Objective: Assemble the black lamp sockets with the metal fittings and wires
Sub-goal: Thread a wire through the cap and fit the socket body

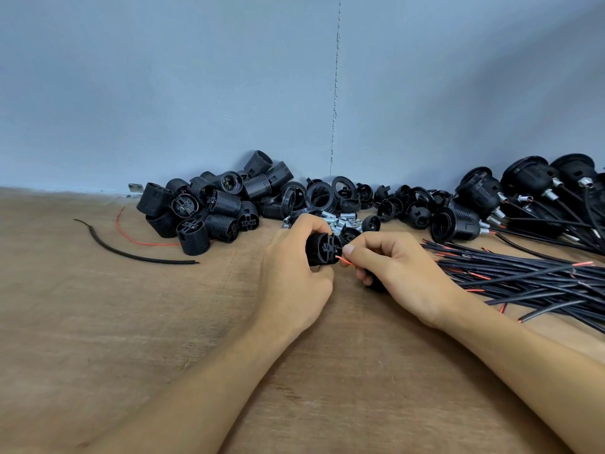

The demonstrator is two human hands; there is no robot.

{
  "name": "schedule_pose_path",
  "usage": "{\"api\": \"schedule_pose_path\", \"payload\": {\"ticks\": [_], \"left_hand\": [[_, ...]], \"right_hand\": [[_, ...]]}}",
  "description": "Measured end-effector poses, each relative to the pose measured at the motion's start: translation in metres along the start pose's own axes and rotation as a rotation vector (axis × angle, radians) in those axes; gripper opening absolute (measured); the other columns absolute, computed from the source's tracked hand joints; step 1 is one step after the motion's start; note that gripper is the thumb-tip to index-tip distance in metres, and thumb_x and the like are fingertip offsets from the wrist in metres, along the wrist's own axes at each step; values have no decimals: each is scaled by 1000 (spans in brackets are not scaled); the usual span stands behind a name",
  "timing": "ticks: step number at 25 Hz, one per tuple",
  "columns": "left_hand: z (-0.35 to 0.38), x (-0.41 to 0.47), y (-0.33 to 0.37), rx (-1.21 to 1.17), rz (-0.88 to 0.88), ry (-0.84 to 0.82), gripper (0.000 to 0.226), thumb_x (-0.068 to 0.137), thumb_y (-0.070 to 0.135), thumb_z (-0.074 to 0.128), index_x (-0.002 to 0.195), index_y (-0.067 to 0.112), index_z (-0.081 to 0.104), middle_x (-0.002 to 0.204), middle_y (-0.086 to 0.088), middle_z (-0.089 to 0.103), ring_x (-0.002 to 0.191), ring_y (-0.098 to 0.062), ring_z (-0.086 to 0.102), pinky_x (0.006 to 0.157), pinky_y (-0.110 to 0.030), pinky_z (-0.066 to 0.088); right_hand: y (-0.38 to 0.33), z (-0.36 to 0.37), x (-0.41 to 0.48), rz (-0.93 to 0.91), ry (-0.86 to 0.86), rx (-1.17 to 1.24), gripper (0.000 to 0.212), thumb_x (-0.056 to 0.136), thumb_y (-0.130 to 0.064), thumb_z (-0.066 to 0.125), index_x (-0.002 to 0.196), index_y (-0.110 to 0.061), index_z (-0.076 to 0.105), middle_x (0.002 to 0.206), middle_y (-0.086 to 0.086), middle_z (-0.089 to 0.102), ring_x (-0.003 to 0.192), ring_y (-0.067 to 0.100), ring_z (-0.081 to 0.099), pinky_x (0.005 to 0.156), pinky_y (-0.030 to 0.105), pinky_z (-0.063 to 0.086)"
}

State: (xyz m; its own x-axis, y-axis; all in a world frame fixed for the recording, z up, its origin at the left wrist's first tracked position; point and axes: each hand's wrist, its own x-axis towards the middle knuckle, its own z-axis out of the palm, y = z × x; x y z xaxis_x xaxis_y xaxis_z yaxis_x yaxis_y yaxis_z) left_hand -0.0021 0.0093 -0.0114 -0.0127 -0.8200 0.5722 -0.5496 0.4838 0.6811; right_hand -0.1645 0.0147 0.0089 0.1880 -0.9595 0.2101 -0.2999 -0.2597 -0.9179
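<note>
My left hand grips a black threaded lamp socket body on its side, its terminal end facing right. My right hand pinches a thin red wire whose tip sits at the socket's terminal end; a black part shows under its curled fingers. Just behind my hands lies a small heap of metal fittings.
A pile of black socket bodies lies at the back left, black rings and caps in the middle, finished sockets with wires at the far right. A bundle of black and red wires spreads right. A loose black cable and red wire lie left on the wooden table.
</note>
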Motion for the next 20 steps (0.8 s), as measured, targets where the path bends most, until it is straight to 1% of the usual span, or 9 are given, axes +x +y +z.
{"api": "schedule_pose_path", "payload": {"ticks": [5,8,11,14,16,18,20], "left_hand": [[-1,-1,1,37,10,-26,46,68,-4,67,96,31,59,85,19,59,92,-3,49,72,-11,34],[-2,-2,3,70,19,-39,48,69,-5,68,96,34,57,83,26,57,91,-2,47,73,-7,33],[-2,-2,4,84,45,-54,47,68,-5,68,95,33,58,92,39,54,91,2,46,74,-5,32],[-2,-2,2,63,32,-67,49,67,-3,69,93,36,56,81,22,58,88,-2,49,70,-8,33],[-1,-2,1,36,15,-83,49,67,-1,70,92,38,54,84,16,62,88,-6,54,70,-12,35],[0,-1,-1,8,-12,-99,48,66,2,73,92,39,55,86,15,66,85,-6,58,69,-17,41],[1,0,-2,-30,-44,-131,48,67,5,79,89,41,55,84,18,68,78,0,60,65,-13,40]], "right_hand": [[0,1,-1,-7,12,-27,24,97,-22,61,77,-11,71,62,-2,57,61,10,50,59,18,43],[0,1,-1,-15,19,-24,25,97,-20,60,77,-9,70,61,-1,57,60,9,50,59,18,43],[-1,2,-1,-26,27,-31,27,98,-20,59,75,-9,67,60,-1,57,58,9,50,58,16,43],[-1,2,0,-39,38,-61,28,98,-20,58,75,-8,66,60,-1,57,57,9,49,56,15,43],[-1,2,0,-45,49,-84,29,99,-20,58,75,-5,65,60,0,56,56,10,49,56,15,43],[0,1,0,-41,65,-82,29,98,-20,58,75,-4,65,59,-1,56,55,8,50,55,14,42],[1,1,0,-35,96,-79,27,97,-20,61,73,-7,65,58,-2,58,54,7,52,55,13,43]]}}
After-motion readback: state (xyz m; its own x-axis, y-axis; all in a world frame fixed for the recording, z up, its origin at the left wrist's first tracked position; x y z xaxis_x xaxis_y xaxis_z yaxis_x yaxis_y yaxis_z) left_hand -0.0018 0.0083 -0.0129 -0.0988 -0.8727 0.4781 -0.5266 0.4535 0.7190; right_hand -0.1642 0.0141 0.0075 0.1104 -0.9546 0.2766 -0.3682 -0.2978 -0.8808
